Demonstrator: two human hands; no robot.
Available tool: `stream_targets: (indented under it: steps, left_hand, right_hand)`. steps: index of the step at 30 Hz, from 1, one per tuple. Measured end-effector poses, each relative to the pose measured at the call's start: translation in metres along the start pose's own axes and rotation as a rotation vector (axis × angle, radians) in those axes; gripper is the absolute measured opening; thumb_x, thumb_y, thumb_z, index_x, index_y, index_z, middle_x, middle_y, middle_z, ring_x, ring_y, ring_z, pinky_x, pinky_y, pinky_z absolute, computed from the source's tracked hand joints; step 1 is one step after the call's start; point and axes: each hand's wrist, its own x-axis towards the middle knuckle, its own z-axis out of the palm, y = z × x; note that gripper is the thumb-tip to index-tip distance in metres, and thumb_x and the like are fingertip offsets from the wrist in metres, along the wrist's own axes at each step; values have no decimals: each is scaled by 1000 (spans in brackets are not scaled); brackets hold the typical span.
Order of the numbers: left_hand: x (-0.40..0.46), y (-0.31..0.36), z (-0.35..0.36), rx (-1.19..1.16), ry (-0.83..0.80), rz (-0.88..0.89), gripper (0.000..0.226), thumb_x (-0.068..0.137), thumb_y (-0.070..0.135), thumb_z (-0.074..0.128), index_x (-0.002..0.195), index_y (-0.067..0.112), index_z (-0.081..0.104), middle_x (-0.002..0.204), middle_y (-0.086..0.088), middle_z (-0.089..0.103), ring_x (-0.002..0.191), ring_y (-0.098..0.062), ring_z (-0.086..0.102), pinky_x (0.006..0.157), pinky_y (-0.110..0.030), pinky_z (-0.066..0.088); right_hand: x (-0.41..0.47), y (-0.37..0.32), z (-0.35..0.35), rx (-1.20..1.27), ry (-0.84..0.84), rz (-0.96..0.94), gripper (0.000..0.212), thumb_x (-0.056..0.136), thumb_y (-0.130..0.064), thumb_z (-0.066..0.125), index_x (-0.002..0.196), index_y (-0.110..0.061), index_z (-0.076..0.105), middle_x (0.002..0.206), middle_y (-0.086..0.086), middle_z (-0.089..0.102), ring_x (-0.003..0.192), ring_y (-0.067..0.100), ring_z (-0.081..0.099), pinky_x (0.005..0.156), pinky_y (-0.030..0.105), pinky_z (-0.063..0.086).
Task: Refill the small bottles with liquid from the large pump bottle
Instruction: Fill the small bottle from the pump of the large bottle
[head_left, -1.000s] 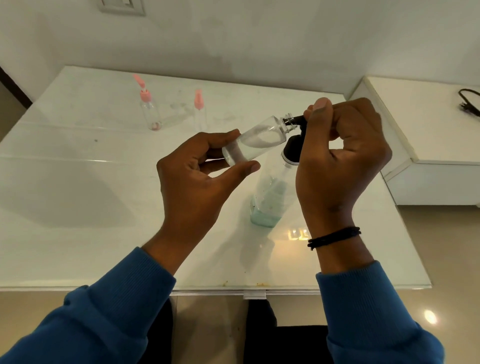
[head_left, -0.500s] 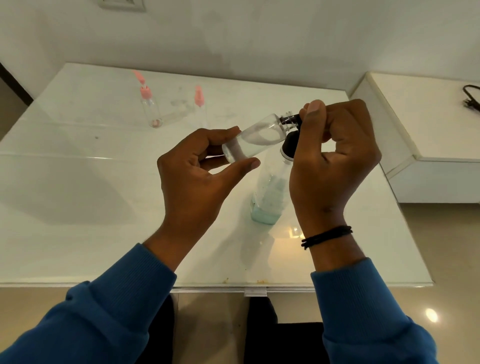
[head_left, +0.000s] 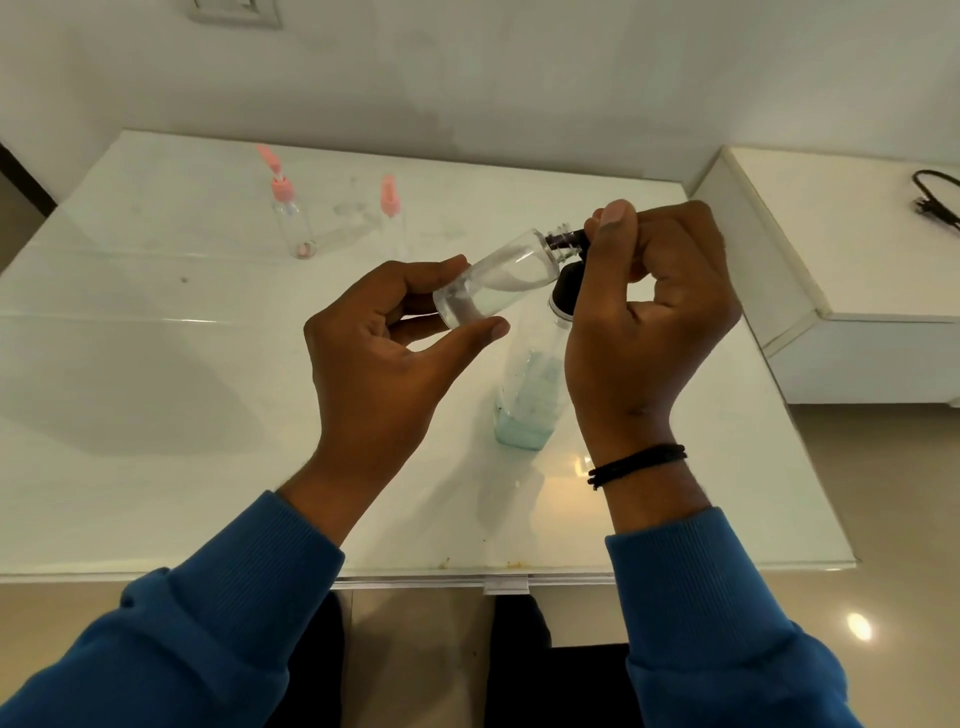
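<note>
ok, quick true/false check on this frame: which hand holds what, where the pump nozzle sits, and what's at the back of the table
1. The left hand holds a small clear bottle tilted on its side. True.
2. The large pump bottle is lifted off the table. False: its base rests on the table.
3. The black nozzle of the pump points into the small bottle's open neck. True.
4. The right hand rests flat on the table. False: it is curled over the pump head.
5. Two pink-topped bottles stand at the back of the table. True.
6. The held bottle has a pink cap on. False: its neck is uncapped.
</note>
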Motion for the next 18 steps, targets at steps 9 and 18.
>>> stream_targets:
  steps: [9,18]
  left_hand:
    - [1,-1,-1,16,3,8,43,74,19,92,112,14,71,106,8,73,97,-10,73,81,-20,60]
    - [1,1,0,29,2,22,43,75,19,91,113,14,70,107,10,71,98,-8,72,81,-16,58]
  right_hand:
    - [-6,-1,1,24,8,13,30,98,-10,60,69,-4,63,73,1,57,66,29,55,57,51,44]
    - [-2,-2,-1,15,13,9,31,98,-10,60,68,-5,64,73,0,57,65,28,55,57,50,45]
